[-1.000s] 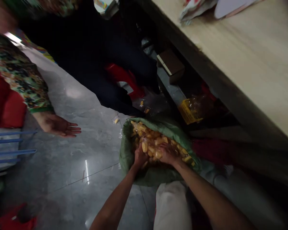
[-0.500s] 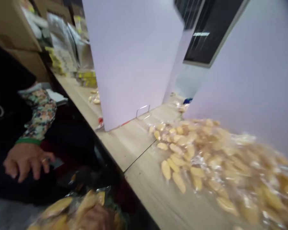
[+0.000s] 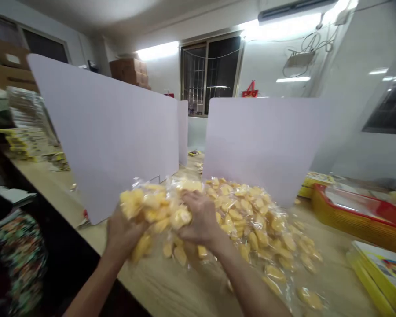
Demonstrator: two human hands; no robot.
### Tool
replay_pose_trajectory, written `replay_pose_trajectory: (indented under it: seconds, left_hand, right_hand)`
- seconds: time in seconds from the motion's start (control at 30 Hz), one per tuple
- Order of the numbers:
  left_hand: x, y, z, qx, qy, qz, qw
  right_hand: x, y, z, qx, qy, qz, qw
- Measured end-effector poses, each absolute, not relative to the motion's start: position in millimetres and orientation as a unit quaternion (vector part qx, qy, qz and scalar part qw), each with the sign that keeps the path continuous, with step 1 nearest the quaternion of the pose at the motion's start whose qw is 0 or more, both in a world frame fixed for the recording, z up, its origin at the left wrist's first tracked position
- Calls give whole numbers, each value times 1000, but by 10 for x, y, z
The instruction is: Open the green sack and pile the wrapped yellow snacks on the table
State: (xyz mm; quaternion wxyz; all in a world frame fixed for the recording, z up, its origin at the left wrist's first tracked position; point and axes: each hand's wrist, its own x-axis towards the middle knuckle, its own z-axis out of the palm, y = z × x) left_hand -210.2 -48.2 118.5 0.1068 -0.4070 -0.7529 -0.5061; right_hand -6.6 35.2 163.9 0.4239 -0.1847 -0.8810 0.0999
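Observation:
My left hand (image 3: 127, 233) and my right hand (image 3: 201, 218) hold a bunch of yellow oval pieces in clear plastic wrappers (image 3: 158, 207) between them, above the table. The left hand's fingers are curled around the bunch's left side, partly hidden behind it. On the other side, my right hand grips from the right with bent fingers. Motion blurs the bunch, and I cannot tell what the pieces are made of. Just right of it lies a large pile of the same wrapped yellow pieces (image 3: 247, 211), spreading over the wooden tabletop (image 3: 171, 286).
White divider panels (image 3: 119, 132) stand behind the pile and to its left. A yellow basket with a red rim (image 3: 359, 224) and yellow-edged booklets (image 3: 379, 273) are at the right. Another person's floral sleeve (image 3: 20, 255) shows at lower left, beyond the table edge.
The view has swung right and up. The wrapped pieces, earlier low beside the table edge with one hand on them, are now over the table between both my hands.

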Motion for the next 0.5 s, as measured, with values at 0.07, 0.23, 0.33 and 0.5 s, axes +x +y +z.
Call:
replay_pose_trajectory:
  seconds: [0.07, 0.23, 0.33, 0.5]
  left_hand:
    - [-1733, 180, 1456, -476, -685, -548, 69]
    - [-1114, 1575, 1674, -538, -640, -548, 21]
    - [-1018, 2082, 1510, -531, -698, -478, 44]
    - [-1235, 2452, 940, -589, -718, -370, -34]
  right_hand:
    - [261, 807, 1776, -228, -862, 56, 449]
    - [848, 1853, 1878, -371, -815, -18, 444]
    - [1060, 2312, 1735, -464, -785, -41, 408]
    - [1227, 2730, 1093, -511, -834, -13, 207]
